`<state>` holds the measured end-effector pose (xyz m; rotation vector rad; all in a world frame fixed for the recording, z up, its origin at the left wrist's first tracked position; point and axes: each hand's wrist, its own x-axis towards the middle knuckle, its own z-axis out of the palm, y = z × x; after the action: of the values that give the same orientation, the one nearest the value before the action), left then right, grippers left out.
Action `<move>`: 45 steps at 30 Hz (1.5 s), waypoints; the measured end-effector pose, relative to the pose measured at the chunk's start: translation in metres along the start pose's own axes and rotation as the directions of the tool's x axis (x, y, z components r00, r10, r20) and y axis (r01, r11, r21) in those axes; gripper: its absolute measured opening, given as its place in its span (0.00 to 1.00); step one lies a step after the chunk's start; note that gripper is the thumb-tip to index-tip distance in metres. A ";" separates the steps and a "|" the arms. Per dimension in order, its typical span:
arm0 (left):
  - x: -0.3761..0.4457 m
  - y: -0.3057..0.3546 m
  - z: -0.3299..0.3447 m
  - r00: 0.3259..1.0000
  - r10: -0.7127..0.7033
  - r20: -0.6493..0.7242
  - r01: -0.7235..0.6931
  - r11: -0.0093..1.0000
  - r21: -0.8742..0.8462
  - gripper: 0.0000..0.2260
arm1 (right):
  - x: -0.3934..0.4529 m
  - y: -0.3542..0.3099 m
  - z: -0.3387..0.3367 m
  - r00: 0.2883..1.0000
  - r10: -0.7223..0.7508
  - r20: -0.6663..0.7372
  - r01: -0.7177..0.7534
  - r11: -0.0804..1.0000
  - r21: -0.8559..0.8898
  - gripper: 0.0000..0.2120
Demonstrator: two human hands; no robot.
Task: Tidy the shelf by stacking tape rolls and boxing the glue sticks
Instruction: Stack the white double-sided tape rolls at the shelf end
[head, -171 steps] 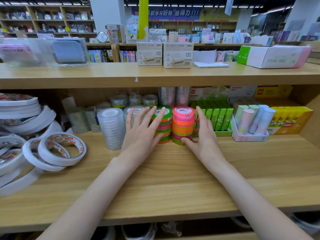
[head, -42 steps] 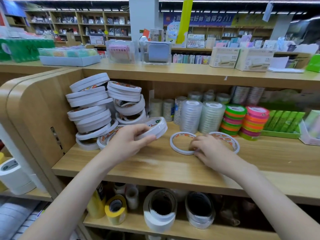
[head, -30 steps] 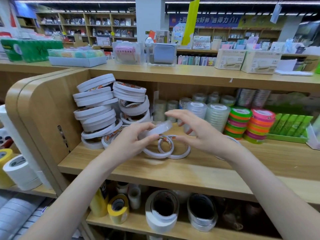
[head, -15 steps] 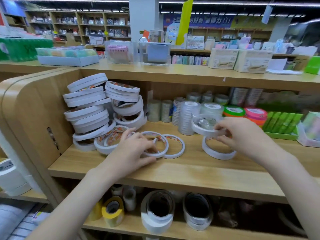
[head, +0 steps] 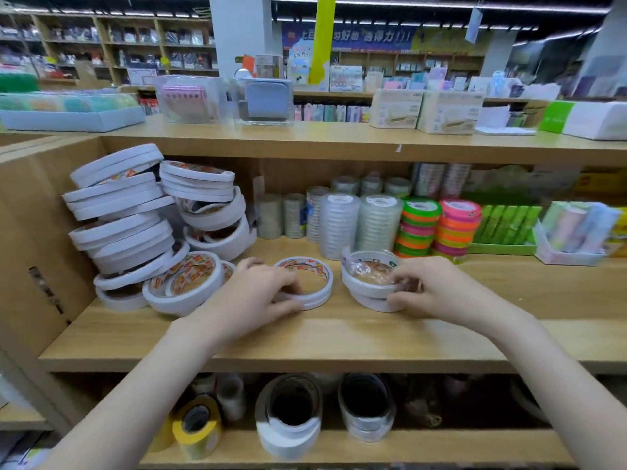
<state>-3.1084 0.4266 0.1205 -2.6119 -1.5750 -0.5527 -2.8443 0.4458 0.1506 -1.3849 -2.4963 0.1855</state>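
On the wooden shelf [head: 339, 337] two short stacks of white tape rolls sit side by side. My left hand [head: 251, 293] grips the left stack [head: 314, 283], two thin rolls lying flat. My right hand [head: 437, 288] holds the right stack [head: 368, 283], whose top roll is in clear wrapping. A leaning pile of white tape rolls [head: 135, 218] fills the shelf's left end. Green glue sticks [head: 505, 225] stand in a green tray at the back right, blurred.
Clear tape stacks [head: 339, 228] and neon tape stacks [head: 441, 228] stand behind my hands. A white box of pastel sticks [head: 573, 235] is at the far right. Large rolls [head: 288, 415] lie on the shelf below. Boxes line the top shelf [head: 339, 140].
My right hand has set the wrapped roll down on the roll that lay on the shelf. My left hand has slid right and now grips the paired thin rolls.
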 end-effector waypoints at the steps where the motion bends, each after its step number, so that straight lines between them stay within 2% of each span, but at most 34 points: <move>1: -0.001 -0.003 0.000 1.000 0.007 0.014 -0.007 1.000 0.000 0.10 | 0.001 -0.001 0.000 0.999 0.001 -0.033 -0.001 1.000 -0.003 0.05; 4: -0.002 -0.006 -0.001 0.999 0.018 0.038 -0.020 0.998 0.057 0.09 | 0.005 0.000 -0.001 1.000 0.028 0.001 -0.028 0.999 -0.047 0.08; 7: -0.002 -0.011 -0.007 0.998 0.005 -0.064 -0.011 0.995 -0.100 0.05 | 0.008 -0.001 -0.008 0.995 0.074 0.071 -0.067 0.993 -0.095 0.06; 9: -0.003 -0.013 -0.016 0.995 -0.035 -0.096 0.013 0.975 -0.222 0.05 | 0.011 -0.004 -0.013 0.997 0.072 0.002 -0.071 0.987 -0.145 0.13; 12: -0.006 -0.015 -0.023 0.997 -0.082 -0.013 0.075 0.956 -0.283 0.04 | 0.015 -0.016 -0.019 0.993 0.057 -0.103 -0.081 0.964 -0.252 0.13; 14: -0.007 -0.014 -0.022 0.995 -0.095 -0.028 0.085 0.965 -0.249 0.05 | 0.018 -0.025 -0.020 0.991 -0.020 -0.136 0.003 0.992 -0.129 0.10; 16: -0.009 -0.012 -0.020 0.990 -0.092 -0.106 0.073 0.984 -0.164 0.10 | 0.024 -0.037 -0.018 0.980 -0.128 -0.152 0.135 0.990 0.033 0.09; 18: -0.014 -0.014 -0.020 0.974 -0.098 -0.206 0.076 0.991 -0.114 0.16 | 0.034 -0.053 -0.009 0.963 -0.257 -0.076 0.259 0.965 0.025 0.12; 21: -0.034 -0.020 -0.024 0.927 -0.181 -0.330 0.161 0.983 -0.088 0.15 | 0.049 -0.069 0.018 0.940 -0.333 0.073 0.332 0.943 0.027 0.16; 26: -0.078 -0.043 -0.029 0.906 -0.280 -0.318 0.305 0.952 0.030 0.15 | 0.065 -0.090 0.038 0.921 -0.338 0.192 0.356 0.932 -0.065 0.17; 29: -0.088 -0.049 -0.026 0.916 -0.301 -0.266 0.338 0.935 0.104 0.15 | 0.074 -0.098 0.043 0.913 -0.355 0.203 0.380 0.920 -0.100 0.04; 31: -0.090 -0.050 -0.026 0.920 -0.321 -0.224 0.347 0.933 0.091 0.17 | 0.079 -0.099 0.044 0.912 -0.365 0.187 0.395 0.904 -0.163 0.08; 32: -0.089 -0.049 -0.028 0.920 -0.328 -0.216 0.348 0.935 0.062 0.17 | 0.082 -0.098 0.043 0.915 -0.367 0.169 0.393 0.904 -0.168 0.05; 33: -0.090 -0.049 -0.031 0.914 -0.345 -0.215 0.354 0.935 0.004 0.15 | 0.083 -0.099 0.040 0.913 -0.378 0.152 0.397 0.908 -0.130 0.02; 36: -0.091 -0.051 -0.042 0.913 -0.357 -0.199 0.328 0.930 -0.167 0.03 | 0.091 -0.105 0.035 0.898 -0.437 0.056 0.425 0.893 0.150 0.15; 39: -0.096 -0.056 -0.047 0.930 -0.340 -0.142 0.295 0.918 -0.266 0.04 | 0.098 -0.118 0.035 0.876 -0.480 -0.050 0.466 0.814 0.346 0.22; 41: -0.098 -0.061 -0.048 0.937 -0.328 -0.121 0.278 0.909 -0.311 0.02 | 0.104 -0.126 0.040 0.853 -0.519 -0.049 0.498 0.783 0.371 0.23; 45: -0.100 -0.065 -0.046 0.942 -0.298 -0.154 0.238 0.918 -0.317 0.11 | 0.114 -0.141 0.059 0.792 -0.610 0.004 0.584 0.760 0.286 0.18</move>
<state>-3.2194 0.3634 0.1223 -2.4351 -1.9265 -1.1137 -3.0340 0.4689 0.1492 -0.4295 -2.7205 0.4432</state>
